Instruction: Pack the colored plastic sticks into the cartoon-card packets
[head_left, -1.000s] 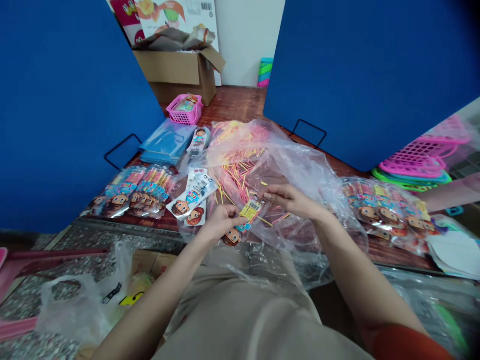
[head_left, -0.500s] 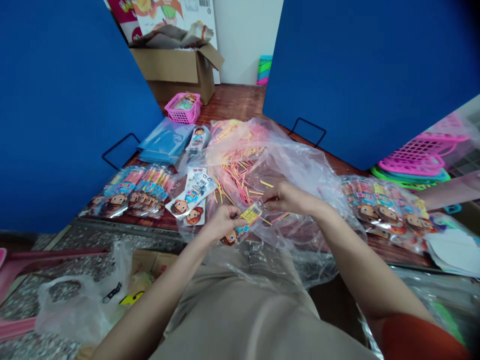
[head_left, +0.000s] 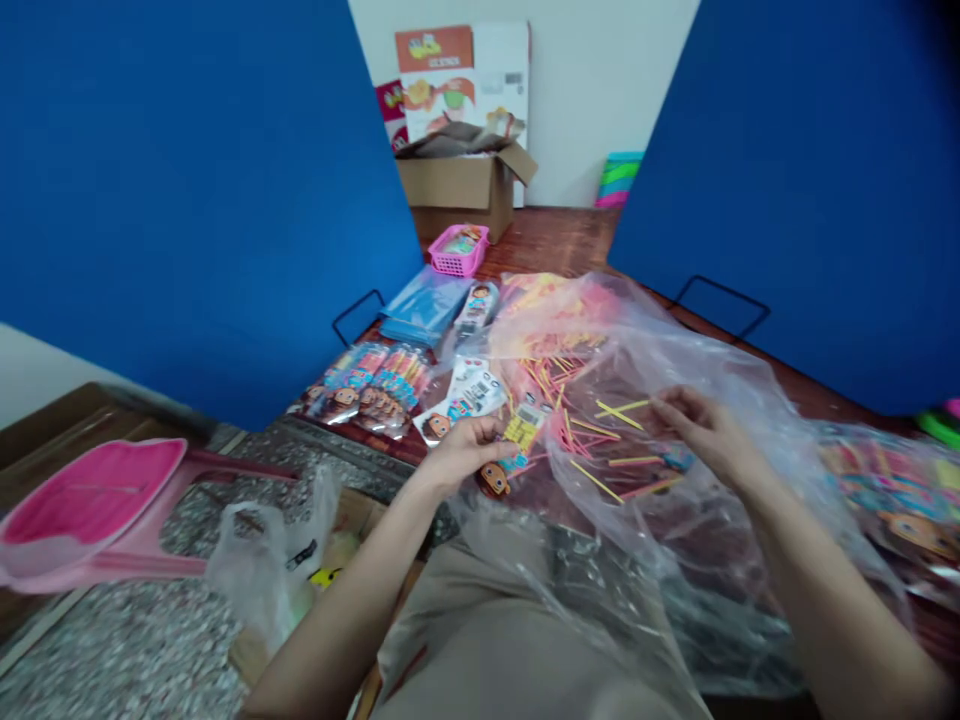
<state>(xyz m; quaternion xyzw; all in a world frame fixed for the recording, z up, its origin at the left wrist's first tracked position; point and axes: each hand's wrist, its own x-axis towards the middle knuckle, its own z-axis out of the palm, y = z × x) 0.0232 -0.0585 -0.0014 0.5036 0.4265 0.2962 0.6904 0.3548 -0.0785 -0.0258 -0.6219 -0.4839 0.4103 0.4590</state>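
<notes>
My left hand is closed on the edge of a small clear packet, which has a cartoon face at its lower end and yellow pieces showing inside. The packet is tilted over the front of a large clear plastic bag. To the right, my right hand has its fingers bent together, their tips at the end of a thin yellow stick that crosses another. Loose pink and yellow sticks are spread over the bag in front of both hands. Flat printed packets lie just beyond my left hand.
Filled packets stand in rows at left and right. Blue plastic sheets, a pink basket and an open carton are farther back. Blue panels flank the table. A pink stool is at lower left.
The view has swung left, bringing the pink stool further into sight. My right hand has moved away from the packet to the yellow sticks; my left hand still holds the packet.
</notes>
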